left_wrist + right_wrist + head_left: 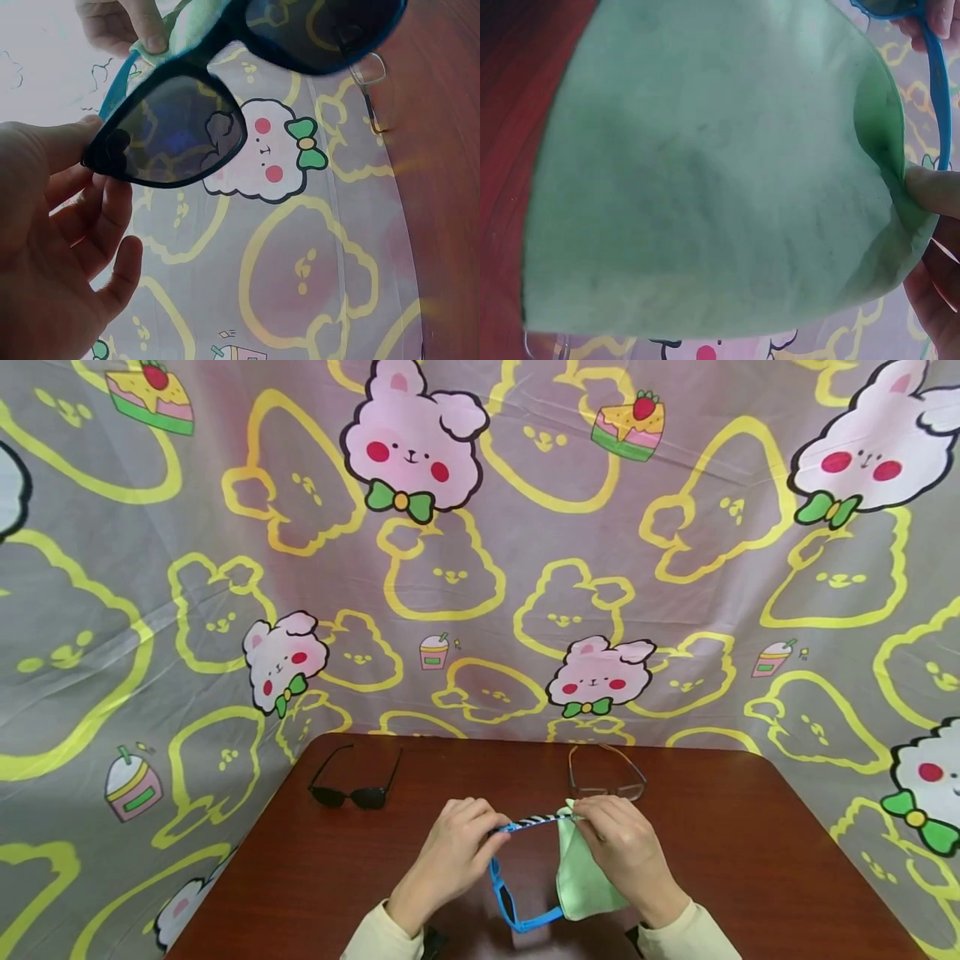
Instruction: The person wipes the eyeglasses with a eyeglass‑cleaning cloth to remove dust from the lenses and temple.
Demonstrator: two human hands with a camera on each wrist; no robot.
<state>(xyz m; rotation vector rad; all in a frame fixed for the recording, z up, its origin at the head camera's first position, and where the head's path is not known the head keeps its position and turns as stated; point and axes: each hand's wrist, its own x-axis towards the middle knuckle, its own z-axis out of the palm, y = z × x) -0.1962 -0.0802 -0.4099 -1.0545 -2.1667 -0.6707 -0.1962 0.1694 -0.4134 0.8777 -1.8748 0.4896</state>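
Blue-framed sunglasses (507,903) with dark lenses are held up over the table. My left hand (459,843) pinches them by the frame's corner near one hinge, as the left wrist view shows. From there a temple with black-and-white stripes (536,820) runs across to my right hand (630,843). That hand pinches a light green cloth (585,877) between thumb and fingers at the temple's far end. The cloth hangs down beside the sunglasses and covers part of them in the head view. In the right wrist view the cloth (705,172) fills most of the picture.
Black sunglasses (348,796) lie with temples unfolded at the back left of the brown table (712,835). Thin-framed clear eyeglasses (630,792) lie at the back, just beyond my right hand. A patterned curtain (465,552) hangs behind the table and along its sides.
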